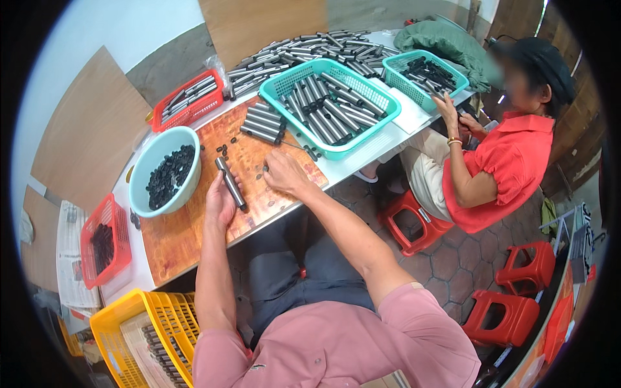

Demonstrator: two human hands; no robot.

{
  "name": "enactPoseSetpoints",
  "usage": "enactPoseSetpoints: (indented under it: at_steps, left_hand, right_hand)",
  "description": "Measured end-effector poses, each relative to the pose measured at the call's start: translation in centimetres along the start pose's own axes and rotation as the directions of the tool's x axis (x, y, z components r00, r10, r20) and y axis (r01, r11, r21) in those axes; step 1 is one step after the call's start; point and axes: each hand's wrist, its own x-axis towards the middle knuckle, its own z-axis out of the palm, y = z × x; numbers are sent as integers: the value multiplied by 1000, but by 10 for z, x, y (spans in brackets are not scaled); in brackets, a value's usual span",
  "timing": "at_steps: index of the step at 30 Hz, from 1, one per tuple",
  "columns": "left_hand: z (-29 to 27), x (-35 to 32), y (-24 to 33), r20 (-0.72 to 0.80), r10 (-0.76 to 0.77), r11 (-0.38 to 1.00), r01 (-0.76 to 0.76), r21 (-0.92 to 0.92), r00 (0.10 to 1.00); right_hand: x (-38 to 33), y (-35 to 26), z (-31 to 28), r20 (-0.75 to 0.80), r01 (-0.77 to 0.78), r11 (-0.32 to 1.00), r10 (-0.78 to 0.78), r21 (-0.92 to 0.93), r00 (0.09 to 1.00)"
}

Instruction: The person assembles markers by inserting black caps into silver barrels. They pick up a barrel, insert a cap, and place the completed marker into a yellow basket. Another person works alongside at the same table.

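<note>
The left hand (pixel 220 199) lies on the wooden board (pixel 174 239), palm up and fingers curled loosely around a grey metal tube (pixel 231 183), which rests lengthwise across the palm and sticks out past the fingertips toward the teal basket (pixel 330 107). The left forearm runs almost straight up from the lower edge, elbow bent near the pink shirt. The right hand (pixel 283 173) sits just right of the tube, knuckles up, fingers bunched and pressed down to the board over small dark caps (pixel 262 173); whether it pinches one cannot be told. The right forearm slants in from the lower right, crossing the board's near edge. Scattered caps (pixel 228 147) dot the board between the hands and the basket. A short stack of tubes (pixel 262 123) lies touching the basket's near-left corner. Left of the board stands a pale blue bowl (pixel 150 161) filled with dark caps. Beyond the basket's right side, another person's hand (pixel 447 107) reaches to a smaller teal basket (pixel 424 77).
</note>
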Motion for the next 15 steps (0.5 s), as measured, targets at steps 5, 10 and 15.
enactPoseSetpoints:
  at_steps: [5, 10, 15]
  left_hand:
    - [-2, -2, -1, -19, 13, 1000, -13, -28, 1000]
    - [-8, -2, 1, -18, 23, 999, -24, -41, 1000]
    - [-10, -1, -2, -27, 61, 998, -61, 8, 998]
  right_hand:
    - [-1, 0, 2, -5, 0, 1000, 0, 29, 1000]
    - [0, 3, 9, -29, -13, 998, 15, 55, 999]
    - [1, 5, 9, 44, -25, 1000, 25, 14, 999]
